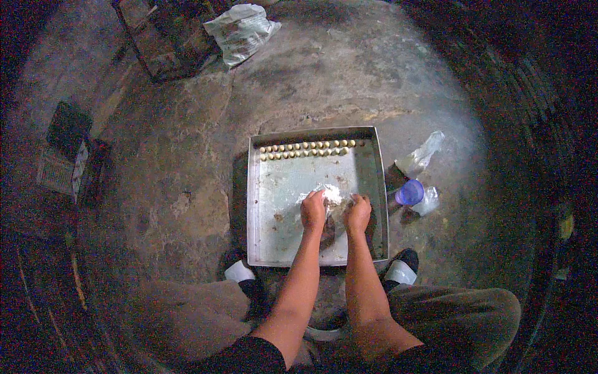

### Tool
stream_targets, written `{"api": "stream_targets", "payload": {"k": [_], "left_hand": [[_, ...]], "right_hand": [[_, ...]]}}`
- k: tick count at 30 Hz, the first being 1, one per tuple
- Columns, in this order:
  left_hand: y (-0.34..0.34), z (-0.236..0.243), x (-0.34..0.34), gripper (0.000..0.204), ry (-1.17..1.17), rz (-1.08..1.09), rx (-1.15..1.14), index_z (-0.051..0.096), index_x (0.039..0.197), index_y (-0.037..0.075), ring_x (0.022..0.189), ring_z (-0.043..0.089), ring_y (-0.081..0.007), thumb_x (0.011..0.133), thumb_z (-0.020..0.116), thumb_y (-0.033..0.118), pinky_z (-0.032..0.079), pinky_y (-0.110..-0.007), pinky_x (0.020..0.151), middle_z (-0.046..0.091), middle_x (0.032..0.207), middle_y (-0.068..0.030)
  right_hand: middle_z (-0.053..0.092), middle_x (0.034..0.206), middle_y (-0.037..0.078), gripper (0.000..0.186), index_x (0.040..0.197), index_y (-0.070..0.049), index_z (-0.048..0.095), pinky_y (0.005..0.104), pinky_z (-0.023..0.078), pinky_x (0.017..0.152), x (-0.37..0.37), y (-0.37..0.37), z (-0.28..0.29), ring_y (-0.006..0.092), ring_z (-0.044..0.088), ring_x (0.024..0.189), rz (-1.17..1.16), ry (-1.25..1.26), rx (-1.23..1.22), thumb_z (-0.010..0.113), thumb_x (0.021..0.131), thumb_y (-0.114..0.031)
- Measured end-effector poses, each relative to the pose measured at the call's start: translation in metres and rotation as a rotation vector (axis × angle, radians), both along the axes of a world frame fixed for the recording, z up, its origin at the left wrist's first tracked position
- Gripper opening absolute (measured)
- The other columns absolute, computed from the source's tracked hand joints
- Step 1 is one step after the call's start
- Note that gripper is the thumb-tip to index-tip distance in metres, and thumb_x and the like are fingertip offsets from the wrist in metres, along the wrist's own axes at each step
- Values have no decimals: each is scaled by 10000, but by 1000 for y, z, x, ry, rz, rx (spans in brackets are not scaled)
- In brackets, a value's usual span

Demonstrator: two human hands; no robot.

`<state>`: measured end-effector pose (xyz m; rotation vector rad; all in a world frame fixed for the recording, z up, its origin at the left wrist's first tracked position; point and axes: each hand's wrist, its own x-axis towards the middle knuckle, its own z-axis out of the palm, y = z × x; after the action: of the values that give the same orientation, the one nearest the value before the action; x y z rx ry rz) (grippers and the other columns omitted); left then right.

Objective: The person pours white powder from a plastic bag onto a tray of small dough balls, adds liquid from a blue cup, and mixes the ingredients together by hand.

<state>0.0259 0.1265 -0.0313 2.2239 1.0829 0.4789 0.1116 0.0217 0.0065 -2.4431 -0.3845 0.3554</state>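
Note:
My left hand (313, 210) and my right hand (357, 214) are over a large square metal tray (280, 234) on the floor. Bright white material (330, 194), either powder or thin plastic, lies between and just beyond the hands. The left fingers are curled closed at its left edge. My right hand is closed too, fingertips drawn together at its right side. What either hand pinches is too small to make out. Two rows of small pale round balls (305, 153) line the tray's far side. Dark specks dot the tray bottom.
Right of the tray stand a purple-blue plastic cup (410, 192) and a clear plastic bag (428, 202), with a whitish bag (422, 156) farther back. A white sack (242, 32) sits at the far left beside a dark rack (165, 43). My shoes flank the tray's near corners.

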Motion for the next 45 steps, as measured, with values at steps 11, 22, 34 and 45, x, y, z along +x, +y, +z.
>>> {"api": "stream_targets", "payload": {"k": [11,22,34,45], "left_hand": [[-44,-25,5,471,43,-199,191,471,1350,-15,1258,482,-384,897,519,108,378,-455,1076,430,1414,-237],[-69,-48,-43,653,487,-296,413,137,1507,31,1432,272,-289,934,433,138,237,-437,1168,188,1573,-162],[-71,-20,-22,651,516,-434,481,161,1515,49,1397,334,-298,928,428,133,251,-431,1163,203,1576,-133],[-63,-37,-25,751,353,-513,287,158,1527,116,1419,290,-262,902,538,290,254,-394,1169,212,1579,-73]], "right_hand": [[638,967,228,342,1028,3,678,430,497,823,26,-21,-27,410,623,910,31,-82,56,582,702,37],[624,896,228,225,935,6,673,456,485,783,24,-16,-10,414,616,874,-15,-113,142,601,722,-3],[639,933,240,222,963,2,682,463,479,823,34,-37,-9,415,612,907,-75,-115,103,617,760,-61],[648,971,246,250,995,21,680,433,494,842,22,-27,-4,392,641,913,-102,-61,133,627,759,-40]]}}
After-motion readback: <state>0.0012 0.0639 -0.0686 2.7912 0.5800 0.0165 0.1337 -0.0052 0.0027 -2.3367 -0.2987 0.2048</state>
